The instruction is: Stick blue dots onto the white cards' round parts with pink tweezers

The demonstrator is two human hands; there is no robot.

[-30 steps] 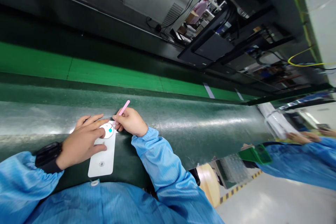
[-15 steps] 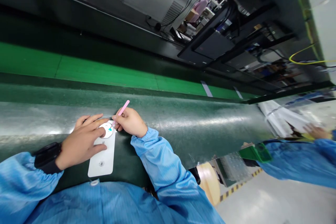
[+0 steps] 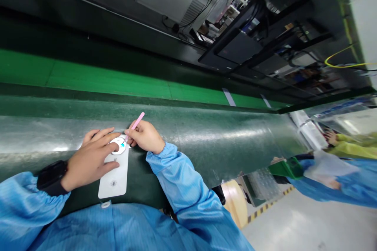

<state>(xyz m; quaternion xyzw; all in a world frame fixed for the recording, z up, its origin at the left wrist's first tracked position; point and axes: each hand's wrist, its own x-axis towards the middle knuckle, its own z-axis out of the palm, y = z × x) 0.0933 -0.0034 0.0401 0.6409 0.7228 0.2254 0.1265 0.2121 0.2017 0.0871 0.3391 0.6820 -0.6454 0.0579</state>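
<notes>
A white rounded rectangular panel (image 3: 120, 176) lies on the green bench, with a white disc (image 3: 114, 150) at its far end. The disc carries a small teal mark or piece (image 3: 122, 145). My left hand (image 3: 94, 159) rests over the panel's left side with its fingers spread, one fingertip touching the disc. In my right hand (image 3: 144, 135) I pinch pink tweezers (image 3: 138, 120), their back end pointing up and away. Their tip meets the disc close to the teal spot; fingers partly hide it.
A bright green belt (image 3: 112, 82) runs along behind the bench surface (image 3: 206, 133). Dark monitors (image 3: 238, 49) and cables stand above it. At right, co-workers' sleeves (image 3: 356, 182), a green bin (image 3: 287, 168) and a stool (image 3: 235, 202) are visible.
My hands, the tweezers and the panel hold almost the same place. At right, a co-worker's arm has shifted and a translucent sheet or bag now shows; another person's yellow sleeve is clearer.
</notes>
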